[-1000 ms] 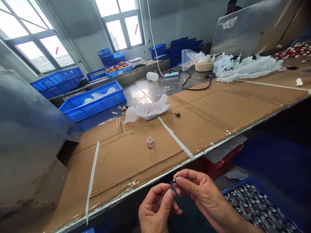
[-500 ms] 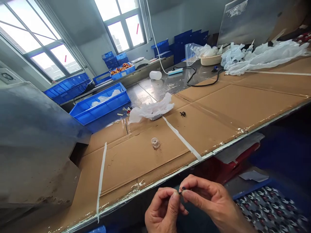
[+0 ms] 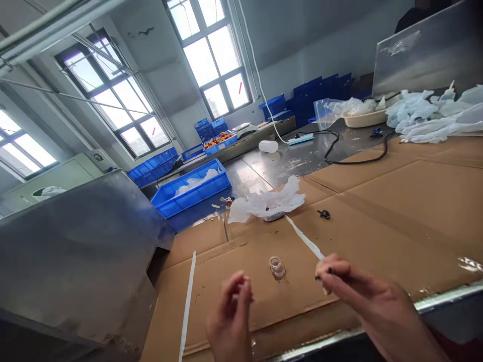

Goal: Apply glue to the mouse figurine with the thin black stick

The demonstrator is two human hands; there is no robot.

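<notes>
The hands are apart from each other, both raised at the near side of the desk. The right hand pinches a small dark piece between thumb and fingers; one dark end shows at the fingertips, another by the thumb. The left hand is blurred, thumb and fingers bent toward each other, and I cannot tell whether anything is between them.

Between the hands and a little beyond them, a small clear jar rests on the cardboard covering the desk. One strip of white tape runs toward the right hand; another lies to the left. Farther out are a black tangle and a crumpled white sheet over something grey. Behind the sheet, to the left, sit a small figure and a blue bin with white wrapping inside. Beyond are a white bottle, a power strip, a black cable and, right, a cream bowl beside pale bags.
</notes>
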